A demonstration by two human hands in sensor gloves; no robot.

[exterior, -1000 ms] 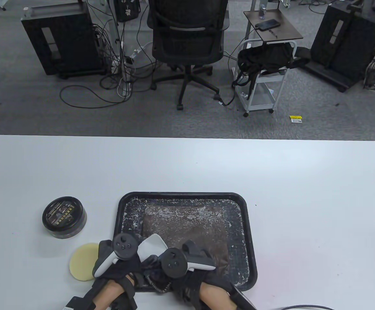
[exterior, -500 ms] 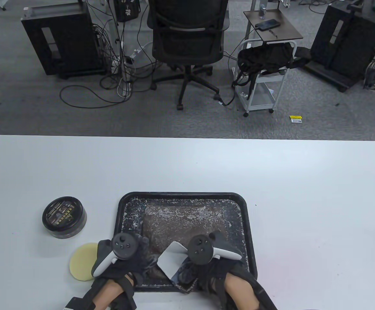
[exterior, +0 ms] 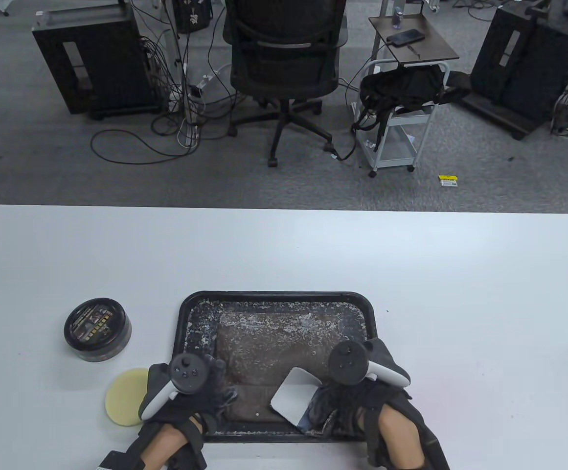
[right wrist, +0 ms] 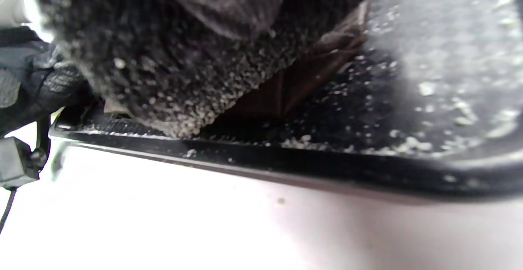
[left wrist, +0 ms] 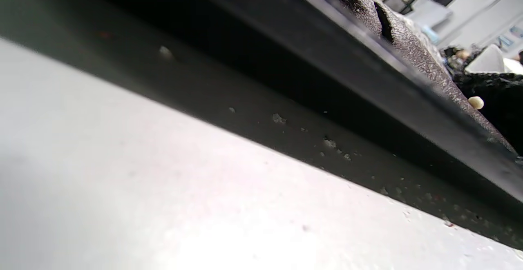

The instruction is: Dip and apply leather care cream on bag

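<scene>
Overhead, table view: brown bag (exterior: 269, 352) flat in black tray (exterior: 362, 303); left hand (exterior: 186, 396) on its near-left corner, right hand (exterior: 347, 406) on its near-right, finger positions not discernible; cream tin (exterior: 97, 329) and yellow sponge (exterior: 123, 397) left of tray. Left wrist view: tray rim (left wrist: 367, 78) against table (left wrist: 163, 204). Right wrist view: cream-flecked gloved fingers (right wrist: 171, 74) resting inside tray.

Bright, even overhead light in the table view; both wrist views are close, blurred and partly glare-washed.
</scene>
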